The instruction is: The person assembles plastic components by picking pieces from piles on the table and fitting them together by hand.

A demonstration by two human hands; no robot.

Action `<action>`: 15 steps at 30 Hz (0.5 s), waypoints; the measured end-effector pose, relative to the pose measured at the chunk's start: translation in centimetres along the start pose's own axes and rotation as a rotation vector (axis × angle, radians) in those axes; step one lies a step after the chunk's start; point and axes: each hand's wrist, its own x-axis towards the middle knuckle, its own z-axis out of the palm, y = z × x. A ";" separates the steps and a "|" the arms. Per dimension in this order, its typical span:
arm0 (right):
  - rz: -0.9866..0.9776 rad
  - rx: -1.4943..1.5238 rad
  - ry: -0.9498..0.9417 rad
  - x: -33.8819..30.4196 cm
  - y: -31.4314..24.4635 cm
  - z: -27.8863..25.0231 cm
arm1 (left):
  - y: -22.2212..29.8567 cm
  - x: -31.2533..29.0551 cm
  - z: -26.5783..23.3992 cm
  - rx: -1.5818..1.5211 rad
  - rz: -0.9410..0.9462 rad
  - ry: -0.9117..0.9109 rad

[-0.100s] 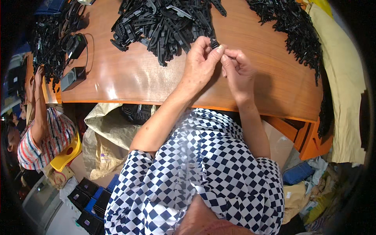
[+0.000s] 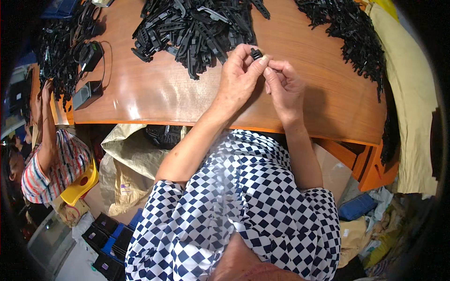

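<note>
My left hand (image 2: 240, 70) pinches a small black plastic part (image 2: 256, 54) between thumb and fingers, above the wooden table. The part's ridged end sticks up past the thumb. Close against it on the right, my right hand (image 2: 283, 83) is closed, thumb against the bent fingers, its tips meeting the left thumb. Whatever those right fingertips grip is hidden. Just beyond both hands lies a large heap of long black plastic pieces (image 2: 192, 35).
Another heap of smaller black parts (image 2: 349, 37) covers the table's right side, beside cream cloth (image 2: 408, 103). At left stand a grey box-shaped device (image 2: 87, 95) and more black parts (image 2: 56, 56). A co-worker in a striped shirt (image 2: 58, 159) sits there. A pale sack (image 2: 119, 164) hangs below the table edge (image 2: 154, 124).
The small black part shows slightly more above my left thumb, tilted a little differently. Both hands stay nearly in place.
</note>
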 end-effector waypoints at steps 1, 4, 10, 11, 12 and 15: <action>-0.002 0.000 0.006 -0.1 0.0 -0.2 | 0.3 -0.2 0.4 -0.062 0.001 -0.006; -0.084 -0.128 0.033 -0.4 0.0 -0.9 | 0.3 -0.3 0.7 -0.088 0.026 -0.009; 0.041 0.256 -0.264 -0.4 -0.2 -2.4 | 2.4 -1.0 1.9 -0.051 0.025 -0.097; 0.053 0.253 -0.278 -0.4 -0.3 -2.6 | 2.6 -1.1 1.9 -0.051 0.027 -0.111; 0.046 0.251 -0.268 -0.4 -0.7 -2.8 | 2.7 -1.1 1.9 -0.041 0.049 -0.138; 0.025 0.261 -0.170 -1.0 -2.0 -3.0 | 3.1 -1.0 1.9 -0.017 0.033 -0.190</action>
